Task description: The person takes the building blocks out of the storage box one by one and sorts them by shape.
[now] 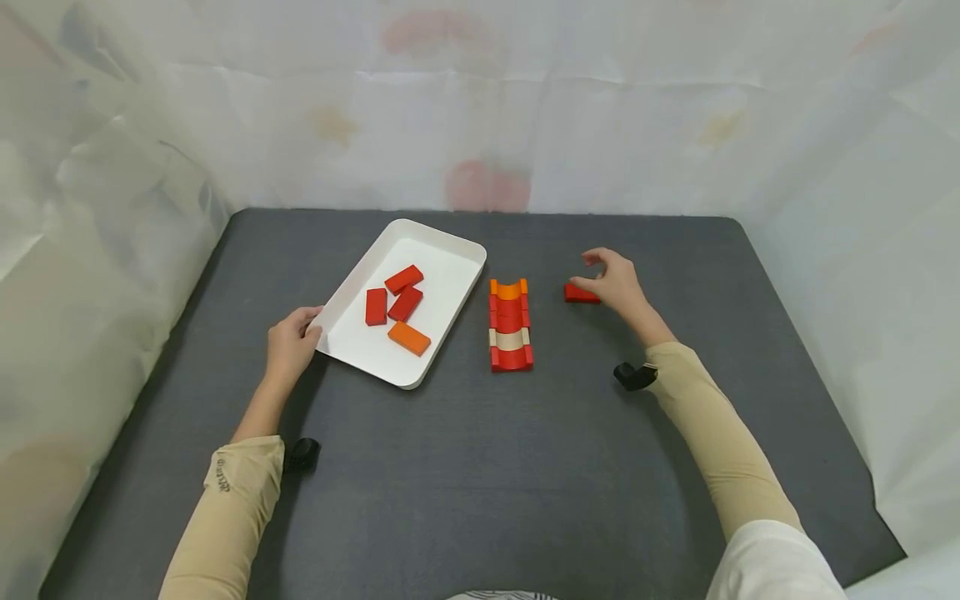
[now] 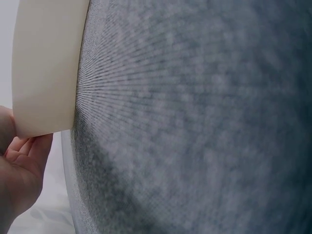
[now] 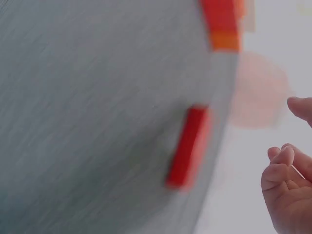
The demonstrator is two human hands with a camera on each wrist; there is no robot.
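Blurred red block (image 3: pixel 189 146) beside fingers (image 3: pixel 282 161)

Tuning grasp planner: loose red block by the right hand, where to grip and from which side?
Judging by its pose, pinch the red block across its two long side faces, coming from above. It lies flat on the dark mat, apart from the block row; the right hand hovers beside it.

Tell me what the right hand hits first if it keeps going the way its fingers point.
Probably the lone red block: the right hand points left at it, fingertips just short. Whether they already touch is unclear.
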